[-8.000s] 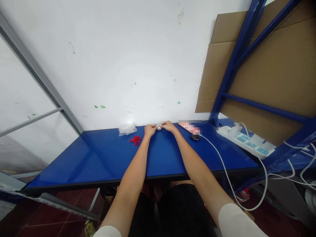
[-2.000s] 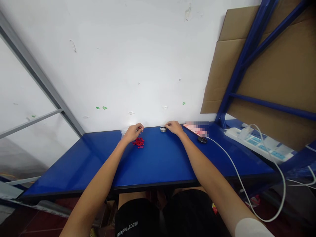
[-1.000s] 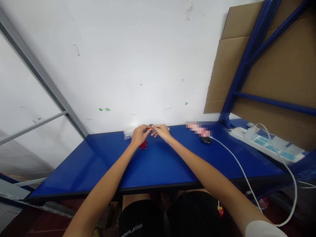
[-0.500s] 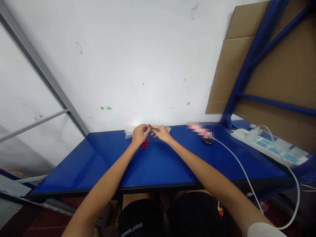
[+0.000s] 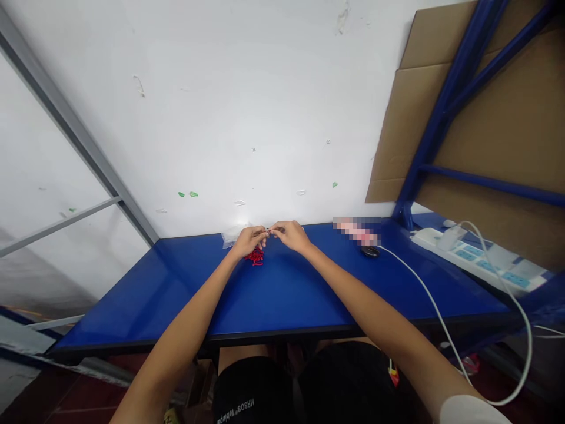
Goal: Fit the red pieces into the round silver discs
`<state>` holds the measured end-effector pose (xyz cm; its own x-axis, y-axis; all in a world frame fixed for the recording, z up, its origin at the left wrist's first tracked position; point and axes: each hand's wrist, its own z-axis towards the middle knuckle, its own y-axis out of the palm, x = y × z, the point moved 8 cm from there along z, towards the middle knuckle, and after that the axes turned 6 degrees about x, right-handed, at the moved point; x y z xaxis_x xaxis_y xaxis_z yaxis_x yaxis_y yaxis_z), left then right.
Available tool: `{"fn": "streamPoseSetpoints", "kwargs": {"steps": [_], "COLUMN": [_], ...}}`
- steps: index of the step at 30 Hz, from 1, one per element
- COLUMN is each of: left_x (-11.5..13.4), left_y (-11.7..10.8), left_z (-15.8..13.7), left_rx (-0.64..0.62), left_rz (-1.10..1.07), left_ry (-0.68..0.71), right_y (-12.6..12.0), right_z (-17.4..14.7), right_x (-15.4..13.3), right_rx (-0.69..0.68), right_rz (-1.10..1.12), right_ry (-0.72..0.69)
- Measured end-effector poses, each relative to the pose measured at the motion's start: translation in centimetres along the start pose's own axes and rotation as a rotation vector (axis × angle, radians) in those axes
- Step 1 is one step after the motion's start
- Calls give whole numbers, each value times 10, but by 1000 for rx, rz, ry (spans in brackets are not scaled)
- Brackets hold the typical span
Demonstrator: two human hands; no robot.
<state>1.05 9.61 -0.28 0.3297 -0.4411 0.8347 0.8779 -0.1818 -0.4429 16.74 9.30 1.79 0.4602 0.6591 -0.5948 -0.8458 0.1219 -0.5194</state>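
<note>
My left hand (image 5: 251, 240) and my right hand (image 5: 289, 234) meet fingertip to fingertip above the far part of the blue table (image 5: 282, 300). Both are closed in a pinch on something small and dark between them, too small to name. Just below my left hand lies a bunch of red cords (image 5: 255, 257) on the tabletop. Behind that hand, against the wall, rests a clear plastic bag (image 5: 232, 235), partly covered by the fingers.
To the right lie a black round object (image 5: 369, 251) and a blurred pinkish patch (image 5: 356, 231). A white power strip (image 5: 479, 259) with a plug and a white cable (image 5: 424, 285) occupies the right side. Cardboard (image 5: 388, 141) and a blue metal frame (image 5: 435, 129) stand behind it.
My hands have drawn closer together, and the dark piece between them shows less. More of the red cords is visible below my left hand. The grey-white round thing behind my right hand is now mostly hidden.
</note>
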Motion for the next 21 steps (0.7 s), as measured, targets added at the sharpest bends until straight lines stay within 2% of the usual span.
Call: {"fn": "streamPoseSetpoints", "kwargs": {"steps": [4,9,11,16,21], "left_x": [-3,2,8,15,17], "left_y": [0,-20,-20,-4,-8], "left_z": [0,0,-2,-4,-2], "left_rx": [-23,189,192,68,117], "left_rz": [-68,0,70,194,164], "left_ry": [-14,37,78,121,117], "right_y": [-5,-4,-2,0,-6], "right_z": [-1,-3,-2,5,10], "right_x": [-12,-20,-19,-5,10], "right_rx": [-33,-79,-98,-104,-4], "right_rz": [-204,-338,-297,-45,43], "right_ry": [-67,-73,-64,-23,36]}}
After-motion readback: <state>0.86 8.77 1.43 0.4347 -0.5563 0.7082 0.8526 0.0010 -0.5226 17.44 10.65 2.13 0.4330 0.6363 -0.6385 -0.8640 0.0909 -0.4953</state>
